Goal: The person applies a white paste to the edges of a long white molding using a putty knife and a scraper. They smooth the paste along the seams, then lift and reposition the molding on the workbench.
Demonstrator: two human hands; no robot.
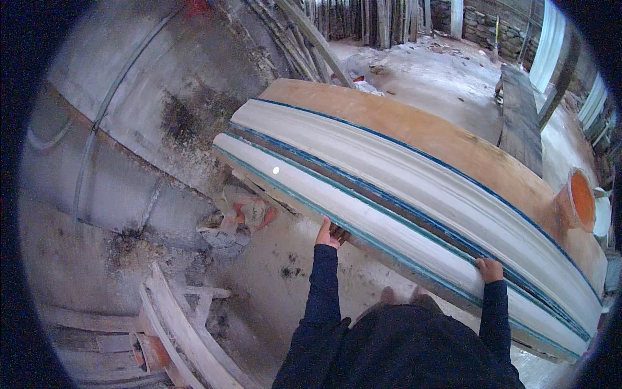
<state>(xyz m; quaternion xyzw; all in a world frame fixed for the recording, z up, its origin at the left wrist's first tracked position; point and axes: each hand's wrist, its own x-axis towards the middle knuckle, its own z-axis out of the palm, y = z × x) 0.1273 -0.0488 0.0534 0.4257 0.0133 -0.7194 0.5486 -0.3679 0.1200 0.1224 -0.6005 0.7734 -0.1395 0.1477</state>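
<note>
A long wooden table [402, 123] runs slantwise in front of me. Along it lie two long white moulding strips with blue-green edges, the wide ridged strip [389, 159] farther off and the narrow white strip [382, 223] along the near side. My left hand [328, 236] grips the near edge of the narrow strip, thumb on top and the other fingers mostly hidden below. My right hand [490, 270] is farther right, its fingers curled over the top of the same strip by the dark gap between the two.
An orange tub [578, 202] stands at the table's right end. Beyond lies a dark plank [520, 120]. At lower left is a wooden bench [181, 324] with a small orange pot [149, 352]. A crumpled sack [254, 212] lies near the stained wall; poles [285, 39] lean behind.
</note>
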